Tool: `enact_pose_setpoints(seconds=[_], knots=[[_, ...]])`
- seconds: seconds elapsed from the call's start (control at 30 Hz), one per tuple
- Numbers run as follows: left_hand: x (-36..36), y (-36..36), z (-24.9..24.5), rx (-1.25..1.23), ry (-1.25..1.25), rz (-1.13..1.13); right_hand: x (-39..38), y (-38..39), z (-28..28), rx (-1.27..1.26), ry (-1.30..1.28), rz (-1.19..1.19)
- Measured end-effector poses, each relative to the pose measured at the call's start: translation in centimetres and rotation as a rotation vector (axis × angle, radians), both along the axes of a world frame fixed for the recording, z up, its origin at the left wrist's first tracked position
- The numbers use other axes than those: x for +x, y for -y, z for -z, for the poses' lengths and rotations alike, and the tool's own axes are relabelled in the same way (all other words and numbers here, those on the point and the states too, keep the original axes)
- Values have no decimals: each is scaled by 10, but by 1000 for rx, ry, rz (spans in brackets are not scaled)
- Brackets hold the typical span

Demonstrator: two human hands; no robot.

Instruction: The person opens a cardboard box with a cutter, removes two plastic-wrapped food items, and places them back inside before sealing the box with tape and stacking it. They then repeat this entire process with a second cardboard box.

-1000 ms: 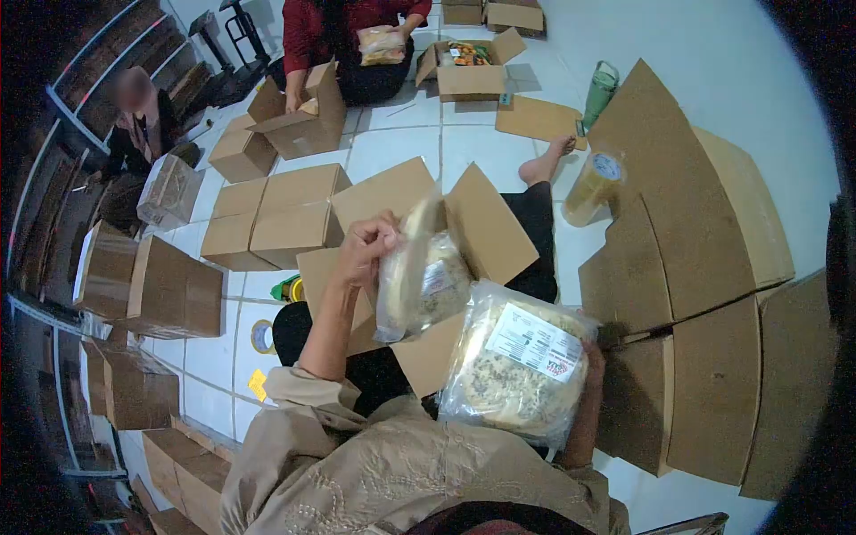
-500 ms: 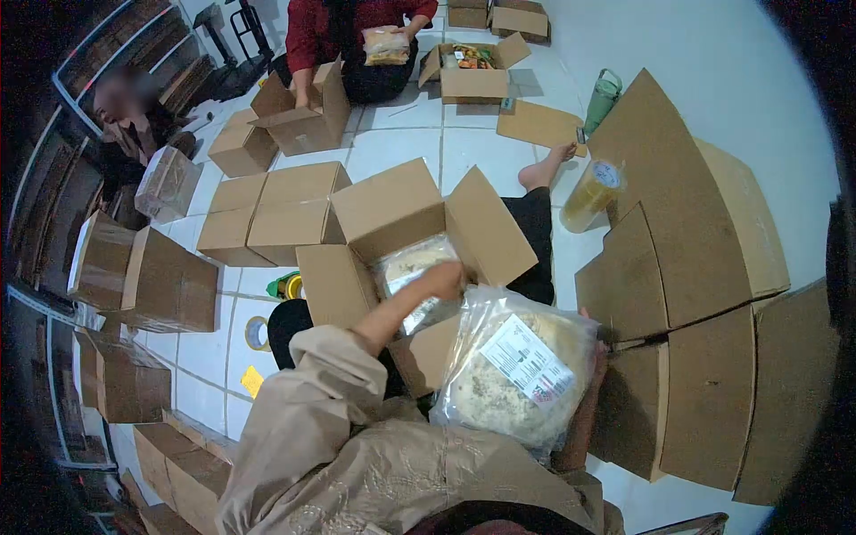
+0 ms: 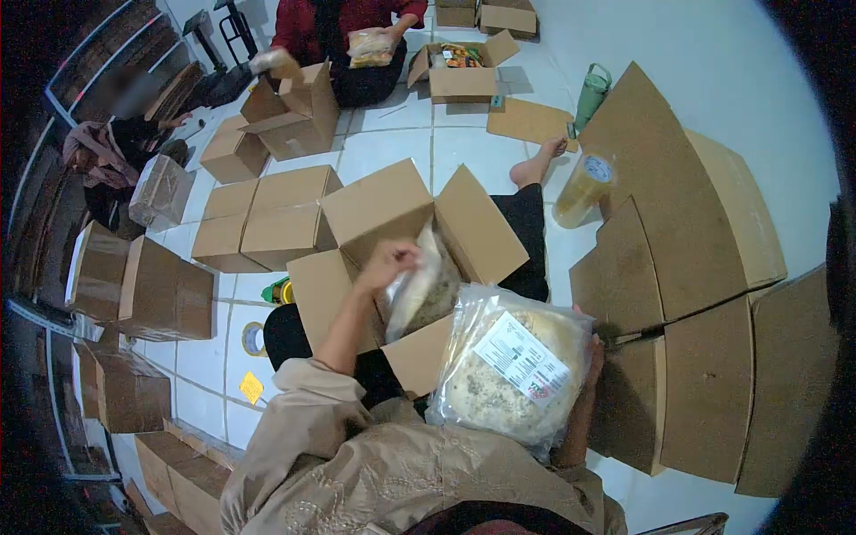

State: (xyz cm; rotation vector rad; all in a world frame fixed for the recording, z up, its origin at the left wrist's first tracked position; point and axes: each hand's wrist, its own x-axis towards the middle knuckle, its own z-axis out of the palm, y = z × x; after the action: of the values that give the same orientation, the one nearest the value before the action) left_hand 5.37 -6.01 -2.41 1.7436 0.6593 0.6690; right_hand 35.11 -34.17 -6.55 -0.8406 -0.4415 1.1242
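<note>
Just then, I saw the left hand [image 3: 392, 263] pinching the upper edge of a pale, flat, plastic-wrapped packet [image 3: 419, 292], tilted inside an open brown cardboard box [image 3: 376, 207] mid-frame; the right hand [image 3: 595, 355] gripped a speckled, white-labelled clear plastic package [image 3: 499, 388] right of lower centre.

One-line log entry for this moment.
left hand: holding tilted packet at carton | right hand: holding labelled packet | carton: flaps open
</note>
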Motion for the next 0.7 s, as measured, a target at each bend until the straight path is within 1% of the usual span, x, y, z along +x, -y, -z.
enact_pose_setpoints(seconds=[0.07, 0.1, 0.13, 0.17, 0.23, 0.3, 0.33, 0.4, 0.43, 0.47, 0.5, 0.53, 0.57, 0.6, 0.63, 0.67, 0.7], knots=[[-18, 2, -48, -285, 276, -37, -1, 0, -10, 19, -8, -42], [-18, 8, -79, -281, 276, -49, -1, -1, -13, 36, -13, -77], [-13, 17, -112, -150, 350, 155, 0, -2, -11, 36, -14, -88], [-6, 29, -144, -18, 423, 359, 3, -3, -7, 75, -88, -114], [11, 64, -195, 121, 354, 551, 9, -5, -1, 120, -202, -150], [32, 90, -222, 204, 335, 856, 8, -8, 0, 110, -225, -146], [37, 89, -220, 203, 342, 847, 6, -8, 0, 90, -212, -138], [45, 83, -211, 212, 272, 686, 2, -9, -3, 37, -159, -114], [48, 65, -196, 137, 187, 495, 1, -9, -5, 12, -122, -102], [53, 35, -167, 63, 99, 307, 0, -9, -9, 4, -91, -95], [57, -8, -109, 333, -52, 100, 0, -9, -10, -27, -53, -89], [52, -37, -61, 229, -237, -16, 0, -12, -12, -37, -39, -95], [42, -52, -32, 295, -508, -67, -4, -13, -19, -41, -23, -104], [28, -75, 41, 386, -520, -115, -19, -14, -42, 145, -165, -148], [17, -91, 80, 336, -1108, 37, -12, -11, -25, 144, -167, -143], [-1, -98, 133, 486, -1065, 121, 4, -8, 2, 122, -269, -93], [-8, -102, 169, 365, -1145, 116, 14, -6, 17, 98, -368, -42]])
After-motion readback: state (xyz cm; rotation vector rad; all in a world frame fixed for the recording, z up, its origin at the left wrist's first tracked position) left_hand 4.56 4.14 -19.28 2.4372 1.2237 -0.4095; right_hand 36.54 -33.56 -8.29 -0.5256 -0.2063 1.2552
